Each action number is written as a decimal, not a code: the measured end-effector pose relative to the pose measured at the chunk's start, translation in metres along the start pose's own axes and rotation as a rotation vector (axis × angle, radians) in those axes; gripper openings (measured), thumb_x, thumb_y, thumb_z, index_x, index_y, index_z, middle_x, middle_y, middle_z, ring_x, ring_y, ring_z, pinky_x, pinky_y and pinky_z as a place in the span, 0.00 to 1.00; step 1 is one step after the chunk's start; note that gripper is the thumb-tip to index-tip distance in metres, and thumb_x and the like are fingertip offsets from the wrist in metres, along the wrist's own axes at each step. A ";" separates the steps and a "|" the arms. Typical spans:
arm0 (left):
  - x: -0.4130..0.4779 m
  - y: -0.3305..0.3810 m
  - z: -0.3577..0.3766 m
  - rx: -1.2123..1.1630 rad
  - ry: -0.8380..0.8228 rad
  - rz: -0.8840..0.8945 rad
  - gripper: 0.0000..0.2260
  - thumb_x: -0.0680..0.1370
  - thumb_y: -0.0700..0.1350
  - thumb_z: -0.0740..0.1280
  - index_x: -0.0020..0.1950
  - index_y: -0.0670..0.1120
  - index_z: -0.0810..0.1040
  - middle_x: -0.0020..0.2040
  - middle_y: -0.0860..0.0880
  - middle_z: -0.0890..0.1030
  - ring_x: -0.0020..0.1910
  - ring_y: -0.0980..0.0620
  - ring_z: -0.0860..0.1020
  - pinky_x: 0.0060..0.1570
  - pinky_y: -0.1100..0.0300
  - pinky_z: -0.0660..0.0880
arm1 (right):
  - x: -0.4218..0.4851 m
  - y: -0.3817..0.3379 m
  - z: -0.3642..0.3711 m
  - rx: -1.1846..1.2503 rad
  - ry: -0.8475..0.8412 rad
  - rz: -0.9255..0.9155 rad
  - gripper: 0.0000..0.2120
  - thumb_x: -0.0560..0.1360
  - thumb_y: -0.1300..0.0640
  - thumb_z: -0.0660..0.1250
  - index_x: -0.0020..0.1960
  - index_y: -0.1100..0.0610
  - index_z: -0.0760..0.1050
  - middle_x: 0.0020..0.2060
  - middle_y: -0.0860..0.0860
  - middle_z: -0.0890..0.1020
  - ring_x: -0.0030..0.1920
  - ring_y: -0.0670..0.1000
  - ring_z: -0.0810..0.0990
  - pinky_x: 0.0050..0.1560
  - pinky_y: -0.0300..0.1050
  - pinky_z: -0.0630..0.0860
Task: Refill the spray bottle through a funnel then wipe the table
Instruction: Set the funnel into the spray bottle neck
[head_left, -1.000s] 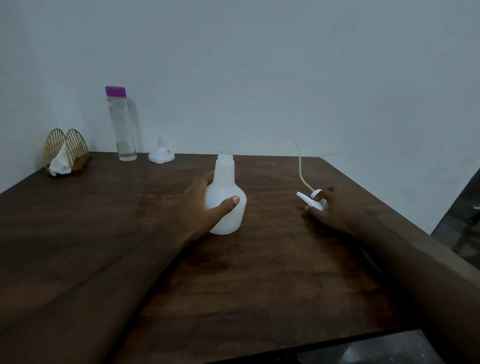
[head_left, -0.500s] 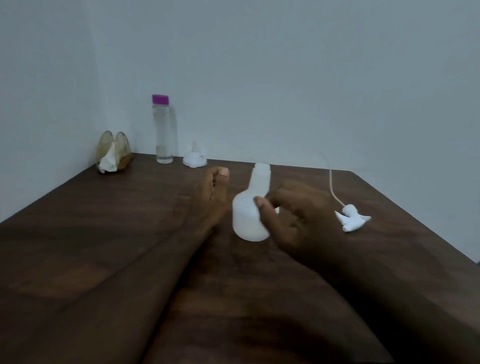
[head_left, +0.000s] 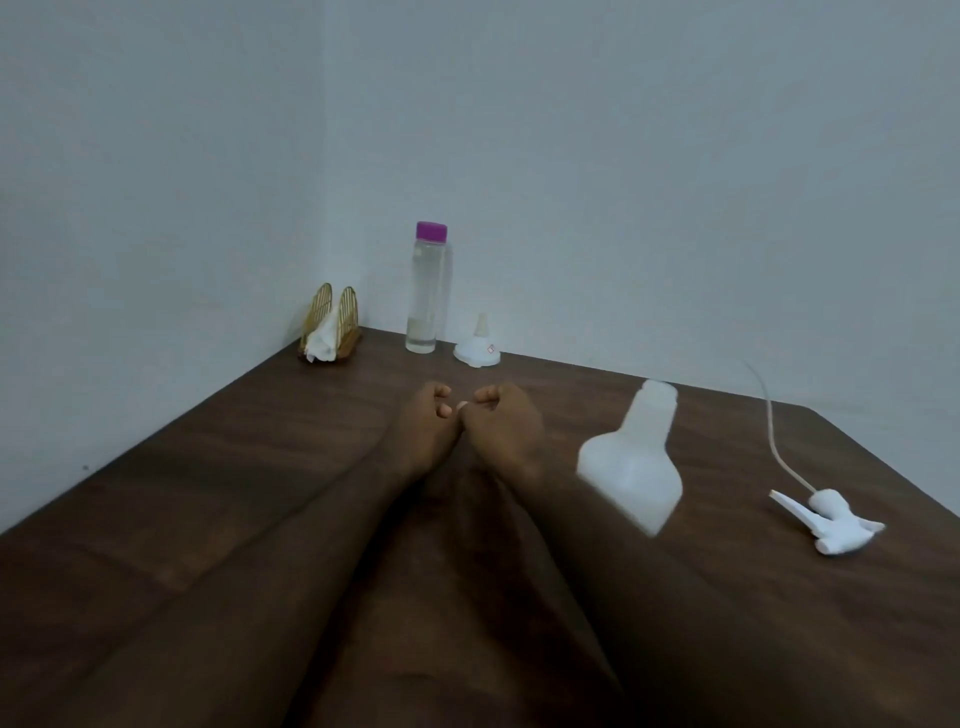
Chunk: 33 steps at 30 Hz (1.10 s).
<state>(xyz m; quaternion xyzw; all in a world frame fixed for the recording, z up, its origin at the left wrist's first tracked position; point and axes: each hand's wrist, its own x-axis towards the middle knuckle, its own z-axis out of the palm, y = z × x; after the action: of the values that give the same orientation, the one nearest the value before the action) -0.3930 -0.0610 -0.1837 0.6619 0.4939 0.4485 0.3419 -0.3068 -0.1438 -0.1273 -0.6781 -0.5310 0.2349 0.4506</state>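
The white spray bottle (head_left: 631, 467) stands uncapped on the dark wooden table (head_left: 208, 493), to the right of my hands. Its white spray head (head_left: 831, 525) with a thin tube lies on the table further right. At the back wall a white funnel (head_left: 478, 348) sits upside down beside a clear water bottle (head_left: 428, 296) with a purple cap. My left hand (head_left: 423, 431) and my right hand (head_left: 506, 431) are side by side over the middle of the table. Both have loosely curled fingers and hold nothing.
A gold wire holder (head_left: 332, 325) with white tissue in it stands in the back left corner. Walls close off the table at the back and left. The table's right edge runs close behind the spray head.
My left hand let go of the spray bottle and my right hand left the spray head on the table. Both hands came together at the centre. The view swung left.
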 end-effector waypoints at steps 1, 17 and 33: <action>0.002 -0.002 -0.002 0.000 0.002 0.000 0.16 0.76 0.46 0.66 0.63 0.51 0.69 0.55 0.49 0.79 0.53 0.49 0.79 0.54 0.50 0.78 | 0.013 0.002 0.007 0.015 0.008 0.018 0.11 0.76 0.55 0.68 0.57 0.57 0.75 0.50 0.50 0.78 0.52 0.49 0.77 0.46 0.40 0.70; 0.007 0.008 -0.020 -0.180 0.139 0.011 0.28 0.75 0.46 0.69 0.73 0.49 0.62 0.64 0.48 0.72 0.63 0.52 0.71 0.63 0.51 0.72 | 0.185 0.023 0.067 -0.269 0.183 0.092 0.35 0.70 0.46 0.73 0.68 0.64 0.64 0.64 0.59 0.73 0.65 0.59 0.72 0.66 0.53 0.71; 0.010 0.005 -0.019 -0.213 0.091 -0.025 0.29 0.75 0.48 0.68 0.74 0.51 0.60 0.67 0.48 0.71 0.65 0.53 0.69 0.62 0.57 0.71 | 0.248 0.041 0.086 -0.543 0.188 0.171 0.27 0.69 0.40 0.64 0.62 0.55 0.74 0.60 0.53 0.77 0.62 0.58 0.75 0.63 0.54 0.69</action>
<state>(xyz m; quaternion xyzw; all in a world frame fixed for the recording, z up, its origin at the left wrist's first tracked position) -0.4078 -0.0528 -0.1700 0.5947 0.4667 0.5236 0.3930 -0.2734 0.1173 -0.1646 -0.8348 -0.4715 0.0576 0.2783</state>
